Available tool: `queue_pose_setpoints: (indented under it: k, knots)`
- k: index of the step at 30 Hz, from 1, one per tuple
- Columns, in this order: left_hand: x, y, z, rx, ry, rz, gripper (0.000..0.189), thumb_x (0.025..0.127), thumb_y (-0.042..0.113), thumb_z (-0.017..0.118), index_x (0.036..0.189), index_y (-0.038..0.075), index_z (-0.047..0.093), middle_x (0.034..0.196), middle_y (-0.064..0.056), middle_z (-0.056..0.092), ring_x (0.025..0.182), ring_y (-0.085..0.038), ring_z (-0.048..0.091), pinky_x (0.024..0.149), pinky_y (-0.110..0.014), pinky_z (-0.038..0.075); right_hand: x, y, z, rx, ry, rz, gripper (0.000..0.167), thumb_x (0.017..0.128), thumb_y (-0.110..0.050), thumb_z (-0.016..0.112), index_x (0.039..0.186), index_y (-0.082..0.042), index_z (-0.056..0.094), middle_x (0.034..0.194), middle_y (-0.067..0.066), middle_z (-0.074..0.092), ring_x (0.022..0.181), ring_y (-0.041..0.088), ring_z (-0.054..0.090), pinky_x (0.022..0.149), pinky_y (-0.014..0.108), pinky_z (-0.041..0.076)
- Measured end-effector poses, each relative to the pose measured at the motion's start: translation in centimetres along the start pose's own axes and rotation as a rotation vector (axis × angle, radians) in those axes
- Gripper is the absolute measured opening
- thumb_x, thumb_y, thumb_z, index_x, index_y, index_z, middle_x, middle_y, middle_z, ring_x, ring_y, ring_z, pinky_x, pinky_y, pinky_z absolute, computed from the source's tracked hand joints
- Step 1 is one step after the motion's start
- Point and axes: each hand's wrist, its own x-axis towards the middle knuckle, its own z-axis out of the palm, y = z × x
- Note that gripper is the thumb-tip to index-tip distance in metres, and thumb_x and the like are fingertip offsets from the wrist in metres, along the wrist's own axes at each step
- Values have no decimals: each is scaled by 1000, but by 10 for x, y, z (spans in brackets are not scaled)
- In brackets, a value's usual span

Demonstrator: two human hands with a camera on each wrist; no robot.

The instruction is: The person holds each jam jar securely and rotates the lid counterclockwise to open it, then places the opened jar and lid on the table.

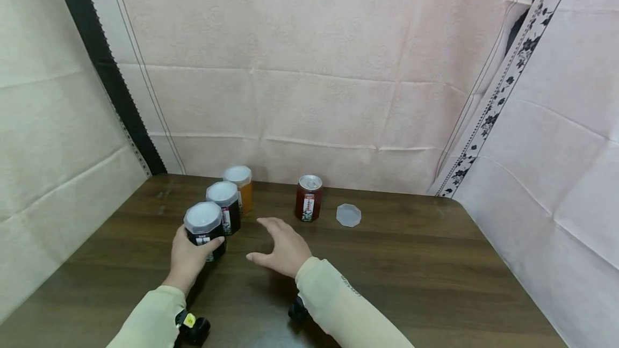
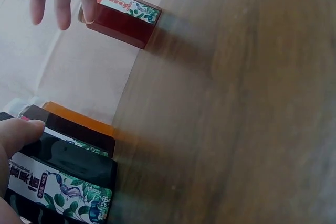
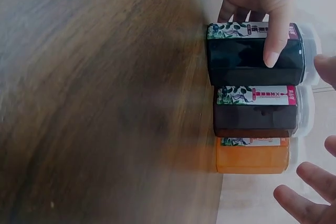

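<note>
My left hand [image 1: 189,258] grips the front dark jar [image 3: 252,59], thumb on one side and fingers on the other. A translucent lid [image 1: 203,217] caps this jar, which stands upright on the table. Right behind it, in a slanting row, come a second dark jar [image 3: 254,113] and an orange jar [image 3: 252,156], both lidded. My right hand [image 1: 285,246] hovers to the right of the row, fingers spread and holding nothing. Beyond that hand stands a dark red jar [image 1: 308,200] with a silver top and no plastic lid on it.
A loose translucent lid [image 1: 349,215] lies on the table to the right of the red jar. White cloth [image 1: 319,95] hangs behind the brown wooden table [image 1: 435,273], and more cloth [image 1: 556,176] closes off both sides.
</note>
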Motion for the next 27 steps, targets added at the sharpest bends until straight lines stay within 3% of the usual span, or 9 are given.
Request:
queue_pose_setpoints:
  k: [9,20,27]
  knots:
    - [2,0,1,-24,2,-20,96,82,15,75,150,-5,11,148,-31,26,135,-46,29,110,-59,26,2,-2,0,3,-3,5,73,84,-51,69,145,-22,42,147,-1,44,132,21,45,104,45,42]
    - [-1,-6,-2,-49,18,-16,91,82,16,77,151,0,20,147,-26,34,135,-42,32,109,-59,28,4,-3,1,2,-8,3,74,83,-54,68,146,-24,41,148,-2,43,133,19,44,105,44,41]
    - [-3,1,-5,-14,-11,41,91,81,20,79,150,2,24,148,-24,35,136,-40,32,109,-59,28,5,-2,-2,7,0,-7,74,83,-55,68,145,-25,42,148,-2,43,133,20,44,105,44,41]
